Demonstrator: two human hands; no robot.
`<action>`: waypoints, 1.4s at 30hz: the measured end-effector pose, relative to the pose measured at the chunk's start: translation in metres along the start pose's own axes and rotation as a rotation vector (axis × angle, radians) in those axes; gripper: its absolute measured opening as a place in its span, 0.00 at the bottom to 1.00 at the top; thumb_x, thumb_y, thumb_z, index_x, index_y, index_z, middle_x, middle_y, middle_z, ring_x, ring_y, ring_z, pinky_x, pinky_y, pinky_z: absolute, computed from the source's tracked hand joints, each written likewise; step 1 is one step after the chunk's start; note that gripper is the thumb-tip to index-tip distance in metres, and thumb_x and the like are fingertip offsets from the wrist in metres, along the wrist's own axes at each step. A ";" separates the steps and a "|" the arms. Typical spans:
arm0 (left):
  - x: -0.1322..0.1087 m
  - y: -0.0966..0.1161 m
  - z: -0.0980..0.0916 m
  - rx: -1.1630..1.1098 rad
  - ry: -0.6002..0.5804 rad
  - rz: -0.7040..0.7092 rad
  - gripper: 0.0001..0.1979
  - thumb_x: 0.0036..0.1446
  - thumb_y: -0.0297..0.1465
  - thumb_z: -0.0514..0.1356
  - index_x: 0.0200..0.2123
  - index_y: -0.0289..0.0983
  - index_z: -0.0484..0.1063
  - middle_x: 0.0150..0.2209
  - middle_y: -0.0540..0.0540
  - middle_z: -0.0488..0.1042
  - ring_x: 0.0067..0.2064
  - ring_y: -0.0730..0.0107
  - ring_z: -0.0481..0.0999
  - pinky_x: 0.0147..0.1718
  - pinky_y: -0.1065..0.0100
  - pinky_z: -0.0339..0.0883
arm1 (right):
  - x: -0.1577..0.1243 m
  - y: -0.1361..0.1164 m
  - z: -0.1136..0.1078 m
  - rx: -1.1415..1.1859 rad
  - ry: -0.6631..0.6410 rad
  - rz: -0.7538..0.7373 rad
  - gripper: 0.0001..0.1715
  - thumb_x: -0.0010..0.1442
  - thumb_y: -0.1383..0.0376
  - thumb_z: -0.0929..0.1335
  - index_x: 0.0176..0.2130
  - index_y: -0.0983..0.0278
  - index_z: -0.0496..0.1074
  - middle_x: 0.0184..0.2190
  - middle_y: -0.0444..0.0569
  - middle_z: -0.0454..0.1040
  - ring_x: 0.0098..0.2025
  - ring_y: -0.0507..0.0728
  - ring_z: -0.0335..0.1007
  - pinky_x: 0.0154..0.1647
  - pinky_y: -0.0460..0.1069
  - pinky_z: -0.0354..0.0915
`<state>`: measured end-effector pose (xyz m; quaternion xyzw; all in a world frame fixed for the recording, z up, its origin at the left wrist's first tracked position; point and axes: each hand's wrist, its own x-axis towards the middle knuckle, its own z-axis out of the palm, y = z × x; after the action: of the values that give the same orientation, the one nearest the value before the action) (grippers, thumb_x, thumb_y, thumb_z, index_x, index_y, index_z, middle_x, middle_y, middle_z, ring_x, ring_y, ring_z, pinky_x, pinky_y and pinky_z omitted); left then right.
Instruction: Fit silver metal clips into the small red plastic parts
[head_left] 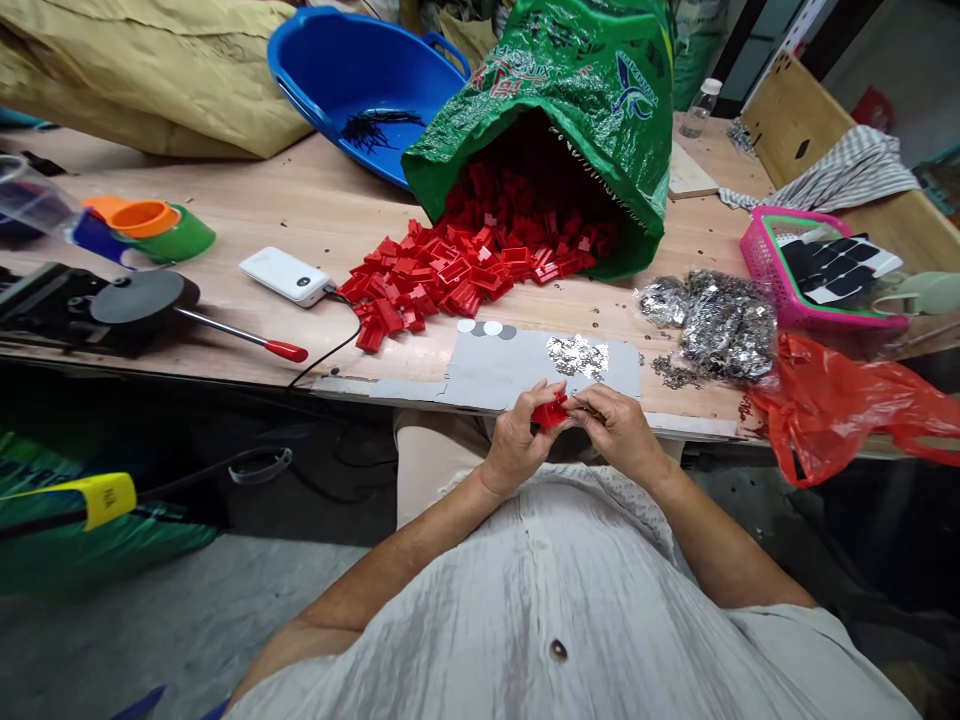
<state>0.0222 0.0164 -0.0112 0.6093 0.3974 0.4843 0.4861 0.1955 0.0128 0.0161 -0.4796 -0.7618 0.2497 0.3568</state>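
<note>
Between my hands, at the near edge of the table, is a small red plastic part (551,411). My left hand (520,435) is closed around it. My right hand (616,425) pinches at the part's right side; whatever is between those fingertips is too small to make out. Just beyond my hands lies a grey sheet (502,373) with a spread of small shiny metal pieces (577,356) on it. Farther back, many more red plastic parts (442,272) spill out of a green woven sack (630,120) lying on its side.
A hand press (142,300) with a red-tipped lever and a white power bank (285,275) sit at left. Behind are a blue basin (330,60) and an orange ring (146,218). Bags of metal pieces (727,320), a pink basket (765,265) and a red plastic bag (840,400) are at right.
</note>
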 end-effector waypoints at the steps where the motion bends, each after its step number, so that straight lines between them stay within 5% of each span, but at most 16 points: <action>1: -0.001 0.000 0.000 -0.016 0.019 -0.012 0.17 0.51 0.27 0.68 0.43 0.44 0.69 0.53 0.45 0.76 0.61 0.59 0.69 0.65 0.52 0.52 | 0.000 0.000 0.000 0.001 -0.001 -0.008 0.07 0.66 0.65 0.64 0.39 0.61 0.73 0.35 0.49 0.75 0.38 0.56 0.72 0.39 0.50 0.67; 11: 0.005 0.007 -0.002 -0.153 0.013 -0.132 0.15 0.51 0.31 0.68 0.44 0.42 0.75 0.48 0.45 0.77 0.49 0.62 0.76 0.55 0.61 0.66 | 0.002 -0.001 0.000 -0.035 -0.008 -0.037 0.06 0.66 0.68 0.61 0.42 0.60 0.67 0.36 0.50 0.70 0.39 0.56 0.68 0.40 0.50 0.66; 21: 0.008 0.009 0.002 -0.584 -0.057 -0.512 0.20 0.50 0.43 0.68 0.42 0.38 0.71 0.35 0.48 0.75 0.37 0.68 0.76 0.35 0.65 0.75 | 0.000 0.001 -0.003 -0.007 -0.015 0.014 0.06 0.65 0.68 0.62 0.42 0.60 0.67 0.37 0.49 0.71 0.35 0.55 0.67 0.36 0.49 0.64; 26: 0.008 0.006 -0.001 -0.550 -0.057 -0.533 0.19 0.49 0.45 0.68 0.31 0.35 0.72 0.31 0.48 0.74 0.33 0.72 0.74 0.33 0.69 0.74 | 0.000 -0.002 0.000 0.014 -0.014 0.014 0.06 0.66 0.65 0.62 0.41 0.60 0.67 0.36 0.49 0.71 0.35 0.55 0.67 0.35 0.49 0.65; 35: 0.010 0.004 -0.003 -0.536 0.013 -0.511 0.19 0.45 0.44 0.70 0.30 0.34 0.74 0.44 0.43 0.76 0.37 0.70 0.76 0.33 0.70 0.73 | 0.003 -0.004 0.002 0.093 -0.040 0.151 0.11 0.67 0.59 0.62 0.35 0.61 0.69 0.30 0.45 0.73 0.31 0.54 0.67 0.31 0.47 0.62; 42: 0.009 0.004 -0.002 -0.486 0.016 -0.465 0.17 0.46 0.44 0.69 0.30 0.35 0.76 0.39 0.44 0.76 0.35 0.70 0.74 0.32 0.70 0.72 | 0.002 -0.002 0.003 0.055 -0.032 0.192 0.12 0.66 0.58 0.62 0.34 0.60 0.69 0.27 0.44 0.70 0.28 0.54 0.64 0.28 0.47 0.60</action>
<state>0.0224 0.0243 -0.0057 0.3647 0.4025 0.4459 0.7114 0.1911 0.0131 0.0163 -0.5363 -0.7108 0.3113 0.3320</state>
